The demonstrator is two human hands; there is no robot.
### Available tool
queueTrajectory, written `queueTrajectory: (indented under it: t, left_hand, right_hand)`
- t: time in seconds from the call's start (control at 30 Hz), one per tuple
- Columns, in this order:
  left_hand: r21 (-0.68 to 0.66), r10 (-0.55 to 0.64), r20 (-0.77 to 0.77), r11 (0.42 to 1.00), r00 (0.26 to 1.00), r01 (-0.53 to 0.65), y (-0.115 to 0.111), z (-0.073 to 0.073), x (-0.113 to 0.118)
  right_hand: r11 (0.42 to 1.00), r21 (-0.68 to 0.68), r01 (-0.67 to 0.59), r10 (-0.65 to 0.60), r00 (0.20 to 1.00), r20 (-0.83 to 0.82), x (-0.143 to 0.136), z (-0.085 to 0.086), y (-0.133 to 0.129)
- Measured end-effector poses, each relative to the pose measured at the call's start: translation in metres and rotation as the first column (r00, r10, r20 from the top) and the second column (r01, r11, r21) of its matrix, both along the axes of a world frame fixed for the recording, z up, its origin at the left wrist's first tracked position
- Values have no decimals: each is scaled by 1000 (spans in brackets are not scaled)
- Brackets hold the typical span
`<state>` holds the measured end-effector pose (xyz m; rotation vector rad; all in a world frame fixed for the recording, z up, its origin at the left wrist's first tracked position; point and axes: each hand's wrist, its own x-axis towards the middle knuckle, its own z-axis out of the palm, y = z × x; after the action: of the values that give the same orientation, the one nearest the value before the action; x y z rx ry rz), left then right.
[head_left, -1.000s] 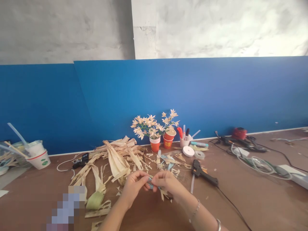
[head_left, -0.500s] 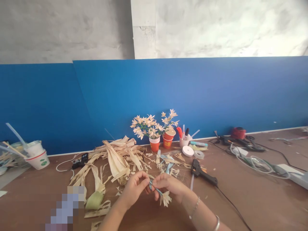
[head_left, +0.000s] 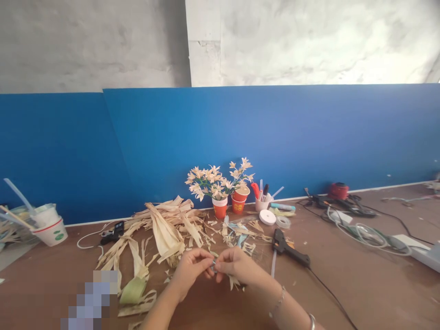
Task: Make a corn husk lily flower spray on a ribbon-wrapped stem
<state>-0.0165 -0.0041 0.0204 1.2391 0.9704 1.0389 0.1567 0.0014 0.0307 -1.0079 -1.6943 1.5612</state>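
Low in the middle of the head view, my left hand and my right hand meet fingertip to fingertip. Both pinch the thin blue-green stem of a corn husk flower. Its pale petals show below my right hand, which covers most of the stem. Dry corn husks lie heaped just beyond my left hand. Past my right hand are husk scraps and light blue strips. A black hot glue gun rests on the table to the right of my right hand.
Finished husk flowers stand in red paper cups by the blue partition. Beside them are a white ribbon roll, clear tape and a cup of tools. Coiled cables lie right; a white paper cup stands left.
The flower has turned under my right hand, so less of its petals and stem shows. My right hand has tilted over it; my fingertips stay together. The view has shifted slightly.
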Motion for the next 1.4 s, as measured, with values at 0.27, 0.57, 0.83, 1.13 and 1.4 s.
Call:
queueTrajectory:
  t: [0.27,0.57,0.83,1.13,1.4]
  left_hand:
    - [36,20,-31,999,999,-19,-4,1,4]
    - [-23,93,32,995,995,-92,-2,-1,5]
    - [-49,130,124,991,984,-125,2,-2,0]
    - [-104,154,164,985,974,-138,-2,2,2]
    - [-115,122,185,988,975,-102,-3,1,3]
  right_hand:
    - [999,40,-17,13,995,99,11,0,10]
    - [741,668,61,-603,499,623,23,1,67]
    - [732,680,43,-551,624,553,25,-1,92]
    - [778,456,432,-547,823,152,39,-12,90]
    - [906,110,408,-383,903,-196,38,0,66]
